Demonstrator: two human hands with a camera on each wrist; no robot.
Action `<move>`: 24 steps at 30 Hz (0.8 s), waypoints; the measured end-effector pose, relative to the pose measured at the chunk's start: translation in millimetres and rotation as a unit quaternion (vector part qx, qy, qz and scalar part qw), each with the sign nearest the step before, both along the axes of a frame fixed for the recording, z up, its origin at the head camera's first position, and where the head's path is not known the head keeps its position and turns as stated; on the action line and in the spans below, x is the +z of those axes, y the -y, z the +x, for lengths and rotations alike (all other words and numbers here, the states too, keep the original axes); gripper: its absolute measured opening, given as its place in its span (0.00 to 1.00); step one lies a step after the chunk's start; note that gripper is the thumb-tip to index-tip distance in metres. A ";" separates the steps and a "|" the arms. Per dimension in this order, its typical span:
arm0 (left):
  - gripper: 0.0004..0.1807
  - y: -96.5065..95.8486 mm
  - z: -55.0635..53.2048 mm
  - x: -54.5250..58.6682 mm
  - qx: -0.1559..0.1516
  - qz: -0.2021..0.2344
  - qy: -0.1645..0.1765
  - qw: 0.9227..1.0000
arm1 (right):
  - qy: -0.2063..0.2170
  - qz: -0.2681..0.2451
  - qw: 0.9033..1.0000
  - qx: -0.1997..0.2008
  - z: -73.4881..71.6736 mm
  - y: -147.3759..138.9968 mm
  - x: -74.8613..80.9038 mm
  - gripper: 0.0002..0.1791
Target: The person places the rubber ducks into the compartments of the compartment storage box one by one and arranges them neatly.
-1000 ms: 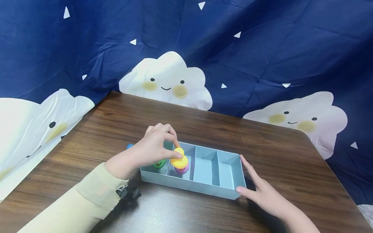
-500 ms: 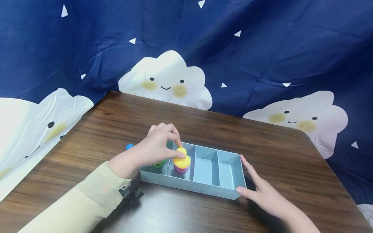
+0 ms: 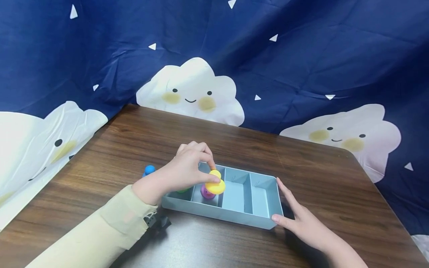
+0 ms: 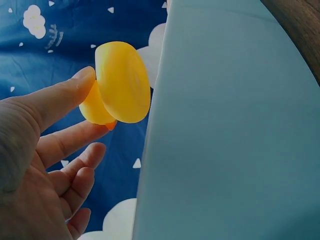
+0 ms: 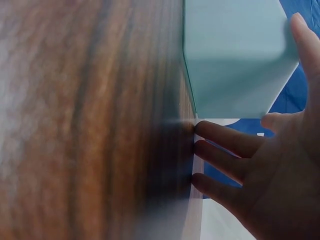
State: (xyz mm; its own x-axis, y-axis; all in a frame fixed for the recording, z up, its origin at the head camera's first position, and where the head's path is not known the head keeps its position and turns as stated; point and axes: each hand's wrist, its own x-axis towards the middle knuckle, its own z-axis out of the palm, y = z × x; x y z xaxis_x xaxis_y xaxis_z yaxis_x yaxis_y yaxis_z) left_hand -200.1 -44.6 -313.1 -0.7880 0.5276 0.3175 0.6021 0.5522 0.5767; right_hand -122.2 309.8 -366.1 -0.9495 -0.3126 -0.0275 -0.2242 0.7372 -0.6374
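Observation:
My left hand [image 3: 187, 165] pinches a small yellow toy duck [image 3: 216, 183] between thumb and forefinger, above the second compartment of a pale blue divided tray [image 3: 218, 213]. A bit of orange shows on the duck in the left wrist view. Under and beside it, a pinkish-purple toy [image 3: 207, 192] stands in that compartment. Part of a green toy [image 3: 183, 190] shows in the leftmost compartment, mostly covered by my hand. At the tray's right end, my right hand [image 3: 303, 221] holds the two corners between thumb and forefinger. Its other fingers [image 5: 217, 157] touch the table.
A blue toy [image 3: 149, 170] stands on the wooden table [image 3: 234, 243], left of the tray and partly behind my left wrist. A dark blue curtain [image 3: 254, 56] with cloud faces hangs behind the table.
My left hand has moved slightly right with the yellow duck, uncovering more of the purple toy and the blue one. The right hand and the tray stay put.

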 end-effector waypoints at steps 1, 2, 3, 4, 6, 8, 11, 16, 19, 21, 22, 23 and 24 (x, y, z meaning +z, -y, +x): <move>0.10 -0.7 -0.1 0.0 -0.001 -0.001 -0.003 1.000 | 0.000 0.001 1.000 0.000 -0.1 0.0 0.3 0.50; 0.10 -1.3 -0.3 0.1 -0.003 -0.002 -0.008 1.000 | 0.001 0.001 1.000 -0.001 -0.3 -0.1 0.7 0.50; 0.10 -1.9 -0.4 0.1 -0.004 -0.003 -0.010 1.000 | 0.002 0.001 1.000 -0.002 -0.4 -0.2 1.2 0.50; 0.10 -2.5 -0.5 0.4 -0.004 -0.004 -0.013 1.000 | 0.004 0.001 1.000 -0.003 -0.5 -0.3 1.5 0.50; 0.10 -3.7 -0.7 0.7 -0.005 -0.006 -0.017 1.000 | 0.004 -0.001 1.000 -0.001 -0.5 -0.7 2.1 0.51; 0.10 -5.1 -0.7 0.8 -0.007 -0.006 -0.019 1.000 | 0.007 -0.002 1.000 -0.003 -0.6 -0.8 1.9 0.51; 0.10 -7.5 -0.5 0.6 -0.008 -0.008 -0.020 1.000 | 0.007 -0.003 1.000 -0.001 -0.6 -1.0 1.2 0.50; 0.11 -11.7 0.6 0.5 -0.004 -0.016 -0.025 1.000 | 0.003 -0.006 1.000 0.005 -0.9 -1.2 -1.2 0.50; 0.11 -14.6 1.1 1.1 -0.008 -0.021 -0.032 0.999 | 0.003 -0.004 1.000 0.003 -1.3 -1.8 -2.5 0.50; 0.12 -16.7 1.5 2.0 -0.012 -0.022 -0.034 0.999 | 0.004 -0.003 1.000 0.002 -1.4 -1.9 -2.5 0.50; 0.12 -17.8 1.7 2.1 -0.014 -0.022 -0.035 0.999 | 0.004 -0.003 1.000 0.001 -1.5 -2.0 -2.6 0.50; 0.12 -18.7 2.0 2.4 -0.015 -0.024 -0.035 0.999 | 0.004 -0.004 1.000 0.001 -1.6 -2.1 -2.6 0.50; 0.12 -19.9 2.0 2.2 -0.015 -0.026 -0.035 0.999 | 0.005 -0.004 1.000 0.001 -1.7 -2.1 -2.6 0.50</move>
